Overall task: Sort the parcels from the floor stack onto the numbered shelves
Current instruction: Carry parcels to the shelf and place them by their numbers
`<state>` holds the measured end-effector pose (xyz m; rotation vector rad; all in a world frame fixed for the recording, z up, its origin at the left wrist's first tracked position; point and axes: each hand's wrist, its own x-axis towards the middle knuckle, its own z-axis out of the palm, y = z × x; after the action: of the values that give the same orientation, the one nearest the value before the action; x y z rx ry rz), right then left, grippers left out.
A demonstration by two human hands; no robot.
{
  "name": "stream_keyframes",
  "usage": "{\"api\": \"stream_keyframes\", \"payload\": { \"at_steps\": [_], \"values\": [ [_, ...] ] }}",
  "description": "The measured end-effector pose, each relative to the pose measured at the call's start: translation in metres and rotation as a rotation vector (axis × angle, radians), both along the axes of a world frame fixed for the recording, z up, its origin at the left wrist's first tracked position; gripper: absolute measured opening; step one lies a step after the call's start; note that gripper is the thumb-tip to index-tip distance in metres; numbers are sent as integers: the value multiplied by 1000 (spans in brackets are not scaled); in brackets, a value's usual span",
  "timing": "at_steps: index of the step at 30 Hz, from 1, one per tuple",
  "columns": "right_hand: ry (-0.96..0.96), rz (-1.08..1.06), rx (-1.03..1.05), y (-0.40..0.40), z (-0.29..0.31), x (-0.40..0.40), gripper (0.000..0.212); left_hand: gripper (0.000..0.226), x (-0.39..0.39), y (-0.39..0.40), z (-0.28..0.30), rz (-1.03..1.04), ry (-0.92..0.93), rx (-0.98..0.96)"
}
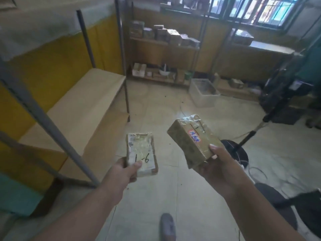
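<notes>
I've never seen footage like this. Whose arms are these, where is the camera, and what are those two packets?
There is no robot here: a person wears a wide-angle camera on the head, so you look down along their own arms. The left hand grips a flat taped parcel with "1-6" handwritten on it. The right hand holds a thicker brown parcel bearing blue writing on an orange sticker. To the left stands a metal shelf rack lined with cardboard; another rack ahead carries boxes. A clear plastic bin sits on the tiled floor.
</notes>
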<state>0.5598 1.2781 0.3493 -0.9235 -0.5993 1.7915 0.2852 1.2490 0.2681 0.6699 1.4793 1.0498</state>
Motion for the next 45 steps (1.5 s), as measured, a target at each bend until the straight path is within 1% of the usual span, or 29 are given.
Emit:
{"api": "stream_keyframes", "payload": {
  "at_steps": [2,3,5,7,10,12,14,15,16,18,19,23,26,28,31,33,34,39,42,45],
  "values": [
    [-29,51,-66,49,-1,-12,96,16,-5,23,1,102,61,-43],
    [-60,75,-102,72,-4,-21,101,17,-10,31,2,160,84,-72],
    [-108,168,-143,114,-7,-42,100,20,-16,42,3,279,100,-124],
    [-127,268,-155,151,-12,-70,85,23,-25,47,3,389,93,-180],
    [-122,387,-200,189,-23,-124,51,31,-43,49,0,498,76,-250],
    [-128,473,-231,207,-32,-162,26,36,-59,48,-4,528,103,-265],
    [-159,579,-198,224,-39,-197,14,47,-75,48,-5,557,109,-265],
    [-186,615,-182,232,-42,-215,10,45,-83,48,-4,576,105,-267],
    [-216,651,-167,240,-45,-229,10,37,-90,48,-4,600,96,-263],
    [-261,733,-136,254,-49,-254,13,19,-98,47,-4,663,49,-236],
    [-279,770,-136,262,-50,-266,18,19,-100,46,-1,709,32,-234],
    [-308,908,-197,291,-59,-310,21,43,-96,47,12,894,30,-288],
    [-356,1013,-211,307,-72,-344,36,55,-86,49,11,1019,48,-296],
    [-409,1110,-211,318,-83,-365,33,58,-76,58,11,1122,26,-272],
    [-552,1226,-183,331,-101,-394,22,39,-57,78,17,1334,-73,-191],
    [-630,1270,-163,340,-115,-409,20,20,-46,91,19,1483,-123,-157],
    [-651,1284,-158,343,-123,-417,20,16,-42,96,20,1534,-146,-131],
    [-696,1380,-58,340,-155,-451,34,24,-25,114,9,1695,-198,-102],
    [-745,1424,122,327,-174,-470,38,25,-19,121,-3,1680,-198,-109],
    [-777,1378,164,317,-196,-485,46,24,-21,125,-14,1688,-211,-88]
  ]
}}
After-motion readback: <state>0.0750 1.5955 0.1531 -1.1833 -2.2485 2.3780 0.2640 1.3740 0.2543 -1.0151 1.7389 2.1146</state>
